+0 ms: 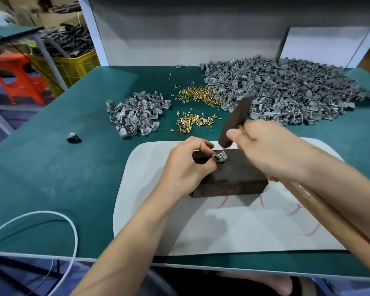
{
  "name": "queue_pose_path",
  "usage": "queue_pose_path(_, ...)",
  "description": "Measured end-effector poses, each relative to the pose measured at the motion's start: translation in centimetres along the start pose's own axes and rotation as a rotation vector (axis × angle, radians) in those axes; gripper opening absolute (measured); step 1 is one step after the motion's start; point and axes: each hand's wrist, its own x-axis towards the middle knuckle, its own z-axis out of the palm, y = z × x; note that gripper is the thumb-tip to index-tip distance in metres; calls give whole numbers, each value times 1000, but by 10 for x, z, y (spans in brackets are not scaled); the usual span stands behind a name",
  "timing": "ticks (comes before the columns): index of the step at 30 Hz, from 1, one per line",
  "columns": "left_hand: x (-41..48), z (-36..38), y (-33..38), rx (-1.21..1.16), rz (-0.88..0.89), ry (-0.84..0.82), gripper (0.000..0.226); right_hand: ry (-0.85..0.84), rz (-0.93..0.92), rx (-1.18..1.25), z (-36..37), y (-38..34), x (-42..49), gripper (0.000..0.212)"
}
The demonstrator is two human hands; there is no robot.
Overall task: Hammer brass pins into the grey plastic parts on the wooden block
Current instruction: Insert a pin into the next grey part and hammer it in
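At frame centre, the left hand (187,165) pinches a grey plastic part (220,157) on the wooden block (233,176) while the right hand (271,150) grips the hammer (236,120) above it.

Grey part (221,157) atop dark block (233,177); hammer (236,121) raised.

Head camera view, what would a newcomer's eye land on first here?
First, the hammer, gripped in the right hand and poised over the dark wooden block at centre, where the left hand pinches a grey plastic part. Next, the huge heap of grey parts at the back right of the green table, with shiny brass pins scattered just to its left.
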Motion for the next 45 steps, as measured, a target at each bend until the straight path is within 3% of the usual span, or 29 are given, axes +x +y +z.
queue_pose_path(3,1,1,0,-1,-20,12,24,75,-32,85,-11,-4,-2,39)
queue_pose_path(9,1,0,0,-57,-19,-12,17,-44,-5,-62,11,-6,-3,36)
queue_pose_path(13,1,0,0,-52,-47,5,22,69,-50,66,-9,-6,-1,38)
queue_pose_path(18,0,-1,0,-54,-31,-18,15,-58,-4,-55,8,-2,0,39)
queue_pose_path(24,1,-1,1,-104,-136,-11,12,105,44,454,-22,29,18,38)
queue_pose_path(29,1,-2,3,-204,-187,-52,22,-212,195,1208,-9,82,33,38)
queue_pose_path(32,1,-1,4,-231,-210,-42,22,-264,199,1466,11,110,38,38)
queue_pose_path(36,0,-1,7,-226,-240,-48,19,-311,189,1581,22,125,45,42)
queue_pose_path(45,1,0,7,-221,-240,-55,23,-336,186,1535,22,125,46,35)
